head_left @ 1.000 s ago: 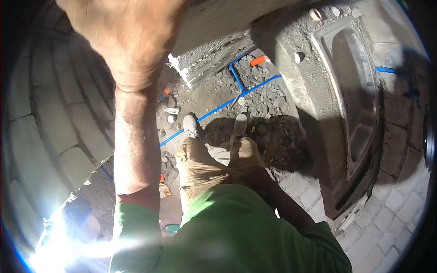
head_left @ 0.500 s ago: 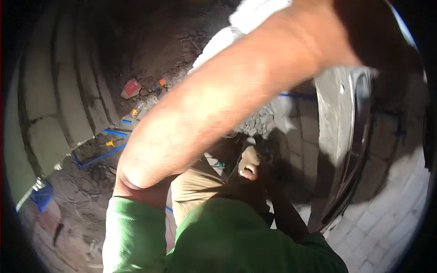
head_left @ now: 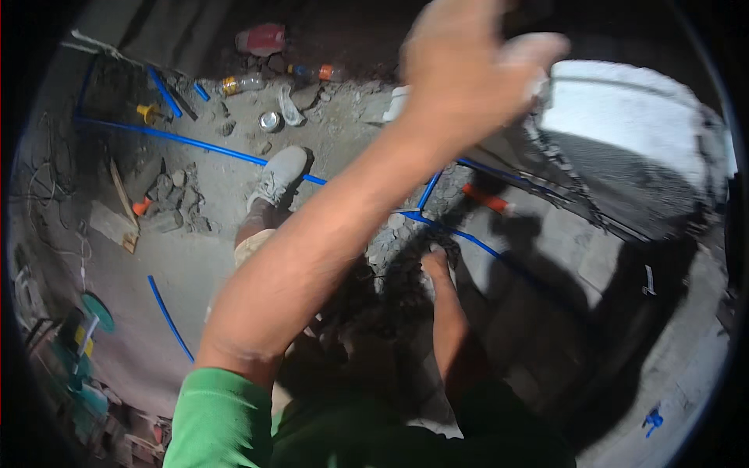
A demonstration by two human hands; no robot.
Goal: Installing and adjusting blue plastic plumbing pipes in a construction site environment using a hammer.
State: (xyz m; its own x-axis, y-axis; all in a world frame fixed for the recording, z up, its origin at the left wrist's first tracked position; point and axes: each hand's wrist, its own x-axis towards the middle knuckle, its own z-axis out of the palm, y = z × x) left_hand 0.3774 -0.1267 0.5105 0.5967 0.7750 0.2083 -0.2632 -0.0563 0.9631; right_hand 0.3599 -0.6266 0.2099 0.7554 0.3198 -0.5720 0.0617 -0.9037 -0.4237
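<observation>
My left hand (head_left: 472, 66) is raised at the top of the view, its forearm crossing from the lower left. The hand is smeared by motion, but the thumb stands out to the right and nothing shows in it. Right beside it is a white, curved, tub-like thing (head_left: 624, 109), its lower part grey and rough like mortar. Low in the middle, my right hand (head_left: 437, 263) has its fingers curled over loose rubble (head_left: 390, 242); whether anything is in them is hidden by shadow.
Blue pipes (head_left: 195, 143) run across the floor by my shoe (head_left: 282, 173). Plastic bottles (head_left: 242, 83), a can (head_left: 270, 122) and a red-and-white packet (head_left: 261, 39) lie at the far side. Stones (head_left: 175, 199) and a wood piece (head_left: 117, 226) lie left. An orange piece (head_left: 485, 198) lies right.
The view has swung, bringing more floor, pipes and my shoe into sight. My left forearm has come down and left from the upper right, uncovering the white curved thing.
</observation>
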